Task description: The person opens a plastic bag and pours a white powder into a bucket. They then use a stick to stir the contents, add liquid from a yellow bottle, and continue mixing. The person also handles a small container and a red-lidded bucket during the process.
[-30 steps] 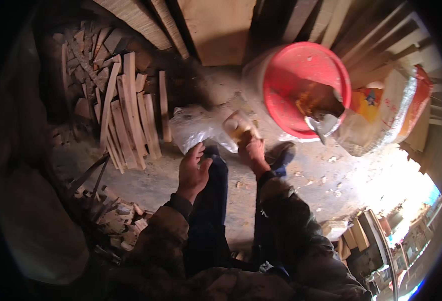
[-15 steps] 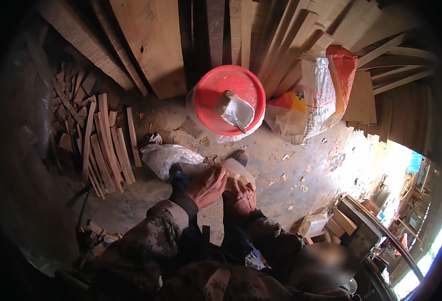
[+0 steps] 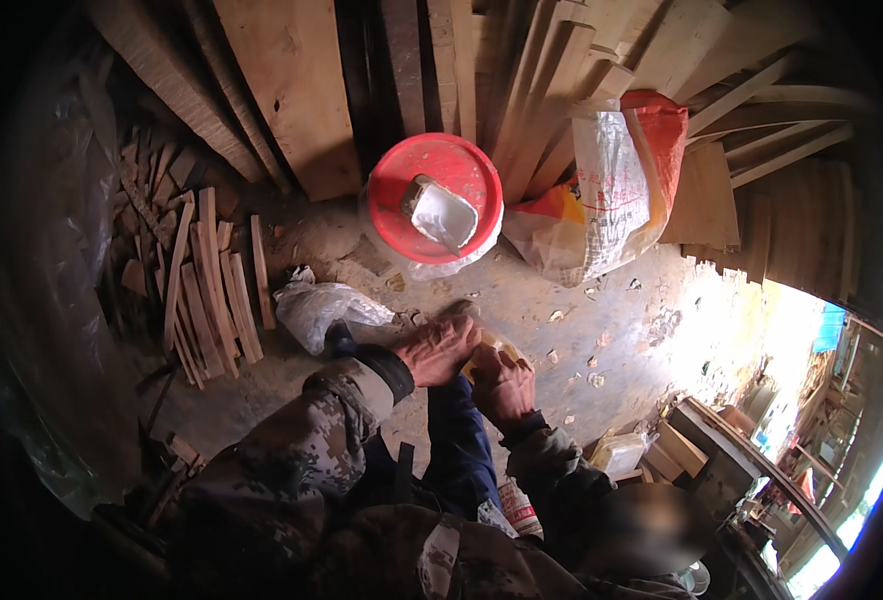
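My left hand (image 3: pixel 439 352) and my right hand (image 3: pixel 506 384) are close together, low over the floor near my feet. Both have their fingers closed on a crumpled, yellowish see-through plastic bag (image 3: pixel 501 347), mostly hidden by the hands; what is inside it cannot be made out. Beyond them stands a white bucket with a red lid (image 3: pixel 391 170). On the lid rests a cut-open white container (image 3: pixel 443 215) with a thin dark stick or blade in it. A clear plastic bag (image 3: pixel 326 310) lies by my left foot.
Thin wooden strips (image 3: pixel 211 290) lie in a pile at left. Boards (image 3: pixel 286 90) lean along the far side. A white and red woven sack (image 3: pixel 611 195) stands right of the bucket. Wood blocks (image 3: pixel 681 450) and a packet (image 3: pixel 621 452) sit at lower right. Scraps litter the floor.
Both hands have moved slightly right, and the plastic bag between them is more bunched up and covered. The whole view has shifted a little; the bucket and sack appear farther left.
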Demonstrator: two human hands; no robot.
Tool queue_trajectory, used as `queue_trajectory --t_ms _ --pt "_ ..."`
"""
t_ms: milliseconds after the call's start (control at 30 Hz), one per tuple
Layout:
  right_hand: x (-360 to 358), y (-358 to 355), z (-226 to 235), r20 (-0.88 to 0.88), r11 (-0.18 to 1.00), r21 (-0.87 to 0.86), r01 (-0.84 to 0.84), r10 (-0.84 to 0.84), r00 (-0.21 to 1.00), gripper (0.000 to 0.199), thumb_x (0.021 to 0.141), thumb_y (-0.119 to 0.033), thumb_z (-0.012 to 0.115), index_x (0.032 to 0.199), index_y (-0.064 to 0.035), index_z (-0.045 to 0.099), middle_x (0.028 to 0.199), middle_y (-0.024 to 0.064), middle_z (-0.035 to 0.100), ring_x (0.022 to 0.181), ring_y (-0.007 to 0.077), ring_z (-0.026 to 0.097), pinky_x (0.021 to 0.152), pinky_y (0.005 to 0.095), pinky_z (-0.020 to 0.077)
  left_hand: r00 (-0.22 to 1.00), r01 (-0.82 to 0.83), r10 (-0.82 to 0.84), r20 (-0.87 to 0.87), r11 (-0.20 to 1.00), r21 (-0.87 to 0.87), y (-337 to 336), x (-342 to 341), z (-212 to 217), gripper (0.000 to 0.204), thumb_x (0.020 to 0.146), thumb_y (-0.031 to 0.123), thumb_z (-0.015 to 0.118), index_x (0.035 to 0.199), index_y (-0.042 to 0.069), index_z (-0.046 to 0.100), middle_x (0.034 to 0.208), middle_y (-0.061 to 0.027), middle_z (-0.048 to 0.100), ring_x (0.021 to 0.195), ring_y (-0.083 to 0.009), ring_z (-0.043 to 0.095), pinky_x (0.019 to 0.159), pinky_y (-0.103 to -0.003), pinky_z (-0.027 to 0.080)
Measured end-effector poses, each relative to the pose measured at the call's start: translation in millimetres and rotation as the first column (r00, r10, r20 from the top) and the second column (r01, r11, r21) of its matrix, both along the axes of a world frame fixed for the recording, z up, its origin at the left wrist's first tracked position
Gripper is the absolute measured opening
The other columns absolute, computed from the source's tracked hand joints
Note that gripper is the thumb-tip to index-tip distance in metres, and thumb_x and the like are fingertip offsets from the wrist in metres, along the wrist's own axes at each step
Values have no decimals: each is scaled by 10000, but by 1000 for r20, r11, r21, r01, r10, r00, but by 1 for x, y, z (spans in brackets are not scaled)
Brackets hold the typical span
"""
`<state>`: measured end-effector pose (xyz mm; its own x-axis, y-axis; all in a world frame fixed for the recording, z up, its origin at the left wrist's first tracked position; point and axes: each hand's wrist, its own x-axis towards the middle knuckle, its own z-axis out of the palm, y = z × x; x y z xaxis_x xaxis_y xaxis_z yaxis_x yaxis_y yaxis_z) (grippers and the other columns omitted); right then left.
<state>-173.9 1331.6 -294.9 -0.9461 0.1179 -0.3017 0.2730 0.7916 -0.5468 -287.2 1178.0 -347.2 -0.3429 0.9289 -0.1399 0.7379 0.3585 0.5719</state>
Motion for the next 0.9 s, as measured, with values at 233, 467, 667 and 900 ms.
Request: queue_trajectory --t_ms 233,467,667,900 --pt "14 1 -3 69 993 12 115 -115 991 455 810 -315 807 1215 -130 715 999 175 755 912 403 739 767 538 566 999 10 -9 -41 1000 23 12 3 6 231 965 186 644 1061 17 519 935 -207 577 736 -374 703 603 -476 579" --pt "7 -12 4 5 944 -34 328 -328 945 468 842 -169 707 1309 -152 686 1022 225 748 941 468 724 786 577 566 818 -538 568 92 811 -231 38 18 10 298 1071 321 584 1053 24 590 948 -263 700 846 -458 716 711 -544 580" --pt "-13 17 15 143 933 -8 359 -354 924 340 895 -218 672 1219 -118 693 1029 256 740 930 483 721 782 579 576 629 -680 749 209 660 -318 -19 26 12 368 1078 301 576 1286 6 650 1069 -297 740 981 -502 712 881 -554 557" --pt "-71 33 8 222 973 180 143 -181 958 274 983 -294 581 1051 -75 732 975 281 760 912 492 742 828 603 579 491 -781 813 312 570 -254 -185 63 -62 430 990 259 729 1303 -29 668 1060 -195 739 862 -318 724 803 -413 590"
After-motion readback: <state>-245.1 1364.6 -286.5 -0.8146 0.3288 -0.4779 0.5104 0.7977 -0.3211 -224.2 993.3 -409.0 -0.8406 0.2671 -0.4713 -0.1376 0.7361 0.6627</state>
